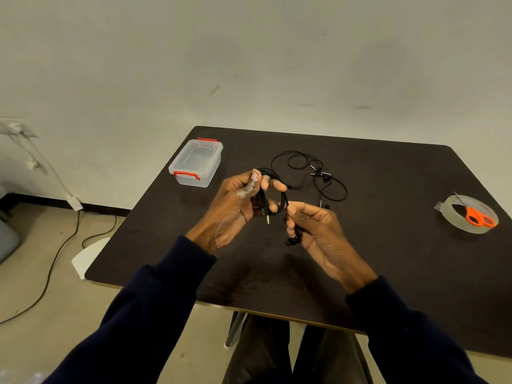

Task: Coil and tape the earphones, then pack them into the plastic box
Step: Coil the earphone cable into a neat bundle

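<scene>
My left hand (241,200) holds a coil of black earphone cable (282,202) above the middle of the dark table (388,259); the metal jack plug (267,218) hangs below the coil. My right hand (313,225) pinches the cable's end just right of the coil, and the earbuds (292,241) dangle under its fingers. More black earphones (310,173) lie loose and tangled on the table behind my hands. The clear plastic box (196,162) with red latches stands shut at the table's far left corner.
A roll of clear tape (465,214) lies near the table's right edge with orange-handled scissors (478,217) resting on top of it. Cables trail over the floor at the left. The wall rises right behind the table.
</scene>
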Demonstrator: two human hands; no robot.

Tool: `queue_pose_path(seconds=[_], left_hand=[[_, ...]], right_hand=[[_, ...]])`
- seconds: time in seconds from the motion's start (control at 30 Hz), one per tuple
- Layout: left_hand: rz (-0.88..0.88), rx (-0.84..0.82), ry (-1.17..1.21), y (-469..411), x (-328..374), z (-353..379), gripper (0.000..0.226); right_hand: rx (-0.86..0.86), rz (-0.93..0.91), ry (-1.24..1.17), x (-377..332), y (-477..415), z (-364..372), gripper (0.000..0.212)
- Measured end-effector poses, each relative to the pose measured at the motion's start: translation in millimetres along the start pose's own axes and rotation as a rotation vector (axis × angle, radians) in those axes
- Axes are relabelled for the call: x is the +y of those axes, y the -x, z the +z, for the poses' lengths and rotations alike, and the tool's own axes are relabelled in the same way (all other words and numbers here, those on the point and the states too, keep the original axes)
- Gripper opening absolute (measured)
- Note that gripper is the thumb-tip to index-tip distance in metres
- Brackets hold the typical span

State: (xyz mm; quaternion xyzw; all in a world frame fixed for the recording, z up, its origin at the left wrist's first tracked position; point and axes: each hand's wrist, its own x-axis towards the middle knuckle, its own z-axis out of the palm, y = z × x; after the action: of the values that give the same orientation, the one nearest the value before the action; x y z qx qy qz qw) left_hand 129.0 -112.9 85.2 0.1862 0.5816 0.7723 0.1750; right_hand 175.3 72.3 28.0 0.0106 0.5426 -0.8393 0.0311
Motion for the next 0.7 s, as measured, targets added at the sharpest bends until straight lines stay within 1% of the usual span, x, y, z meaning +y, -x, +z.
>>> queue_pose_path(seconds=[0.1,0.2,0.3,0.37,0.47,0.53,0.6,0.7], left_hand=[[0.010,-0.010,0.027,0.2,-1.1,0.8,0.036],[0.027,-0.018,0.079,0.4,1.0,-0.3,0.033],[0.032,-0.045,0.073,0.7,1.5,-2.0,0.035],[0.019,-0.064,0.075,1.9,-1.4,-1.5,0.037],[0.002,-0.083,0.084,3.9,-7.4,0.6,0.037],[-0.002,-0.090,0.095,5.3,-9.1,1.3,0.036],[-0.008,-0.096,0.107,6.1,-9.0,1.9,0.035],[-0.013,-0.103,0.119,4.6,-8.8,0.8,0.035]], right_hand=[[-0.002,0.002,0.009,3.8,3.6,0.8,0.037],[-0.008,0.015,0.073,5.4,9.1,1.1,0.028],[0.000,-0.001,0.107,4.2,12.9,1.0,0.022],[0.019,-0.051,0.251,1.0,13.2,3.5,0.018],[0.061,-0.128,0.571,-4.3,9.3,5.9,0.008],[0.096,-0.166,0.690,-7.0,4.6,4.0,0.008],[0.120,-0.198,0.721,-9.8,0.3,0.7,0.012],[0.112,-0.184,0.601,-14.1,-1.4,2.6,0.005]])
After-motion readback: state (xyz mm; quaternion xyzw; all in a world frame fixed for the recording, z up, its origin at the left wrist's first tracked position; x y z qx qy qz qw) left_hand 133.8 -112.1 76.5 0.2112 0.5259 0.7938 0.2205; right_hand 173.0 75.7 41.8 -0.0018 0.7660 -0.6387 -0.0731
